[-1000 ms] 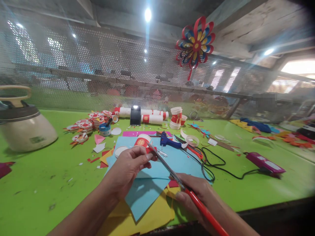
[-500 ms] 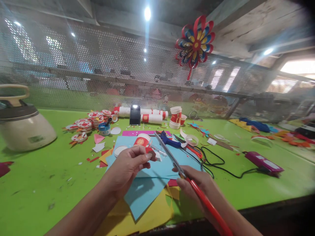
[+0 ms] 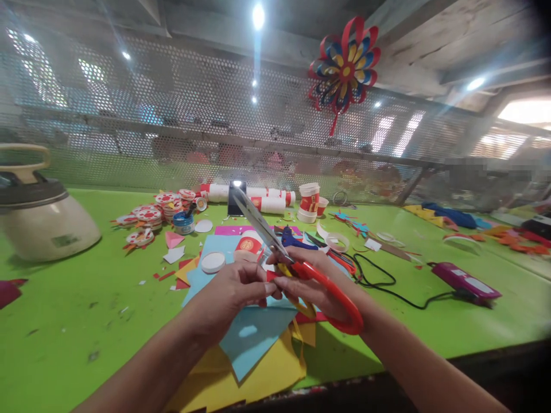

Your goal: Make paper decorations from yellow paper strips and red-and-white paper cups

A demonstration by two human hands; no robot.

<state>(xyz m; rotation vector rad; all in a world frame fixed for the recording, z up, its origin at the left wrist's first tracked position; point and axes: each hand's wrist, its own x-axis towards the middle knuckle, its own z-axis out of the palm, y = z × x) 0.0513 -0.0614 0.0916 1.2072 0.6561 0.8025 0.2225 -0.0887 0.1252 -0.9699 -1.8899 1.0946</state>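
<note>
My left hand (image 3: 241, 287) pinches a small piece of red paper (image 3: 271, 276) over the table's middle. Close against it, my right hand (image 3: 316, 275) has the scissors (image 3: 331, 292) with red and yellow handles, and its fingertips reach the red paper too. The scissor blades (image 3: 260, 221) point up and away to the left, seemingly together. Below the hands lie light blue paper sheets (image 3: 245, 344) on top of yellow paper (image 3: 262, 378). Just beyond are a red-and-white paper cup (image 3: 248, 244), partly hidden, and a white round lid (image 3: 213, 263).
A blue glue gun (image 3: 297, 240) lies behind my right hand. Its black cord runs right near a purple power box (image 3: 465, 282). Stacked paper cups (image 3: 308, 202), paper discs (image 3: 148, 217), a blue jar (image 3: 184, 222) and a kettle (image 3: 47, 215) stand around on the green table (image 3: 86, 321).
My right hand has come left and up to meet my left hand at the red paper. The scissors have swung, with their handles now around the right hand's fingers.
</note>
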